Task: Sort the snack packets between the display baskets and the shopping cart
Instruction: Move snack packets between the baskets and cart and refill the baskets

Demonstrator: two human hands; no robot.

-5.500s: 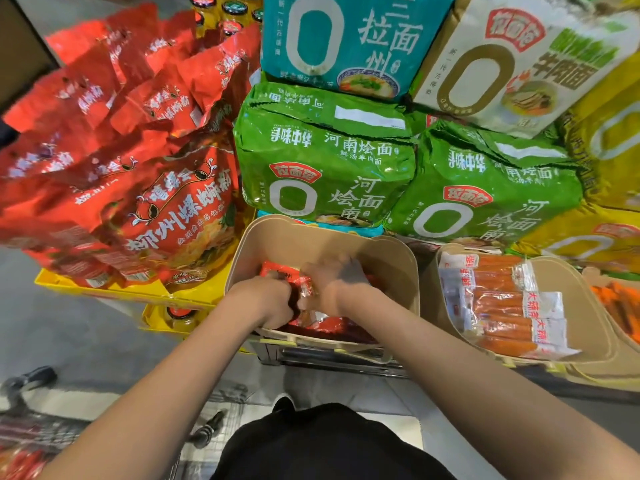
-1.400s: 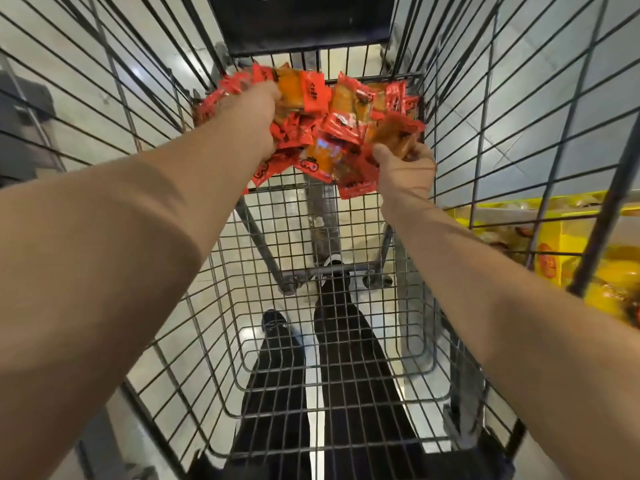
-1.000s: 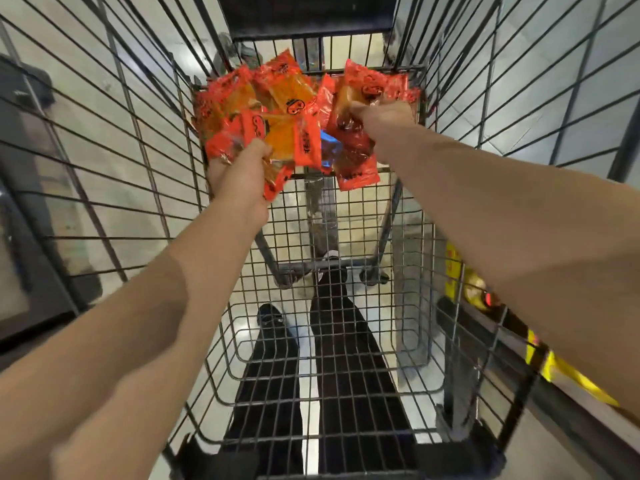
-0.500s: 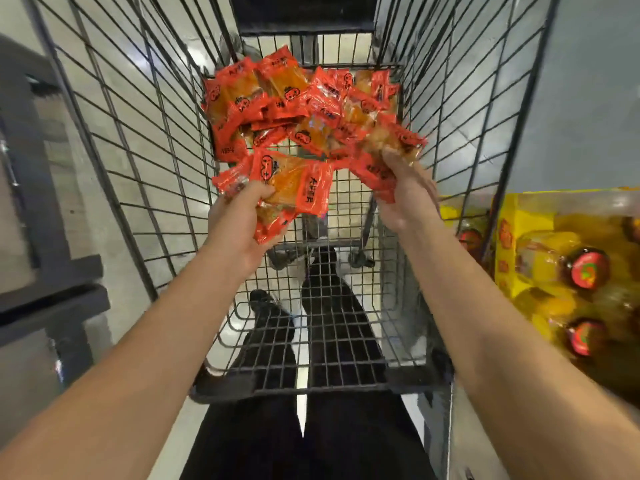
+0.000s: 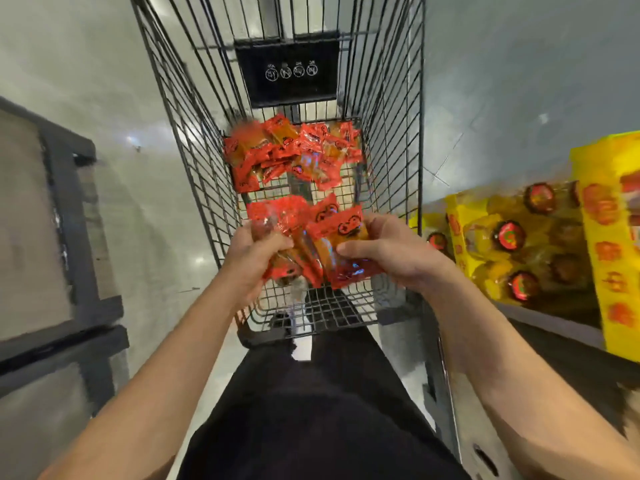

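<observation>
A heap of red-and-orange snack packets (image 5: 294,152) lies jumbled on the wire floor of my shopping cart (image 5: 391,109), at the centre of the frame toward its far end. A smaller bunch of packets (image 5: 322,244), perhaps four or five through the blur, sits crumpled just below it, lifted above the cart's near end.

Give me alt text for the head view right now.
Both hands, left hand and right hand, grip a bunch of red snack packets above the wire shopping cart. A pile of packets lies inside.
</observation>
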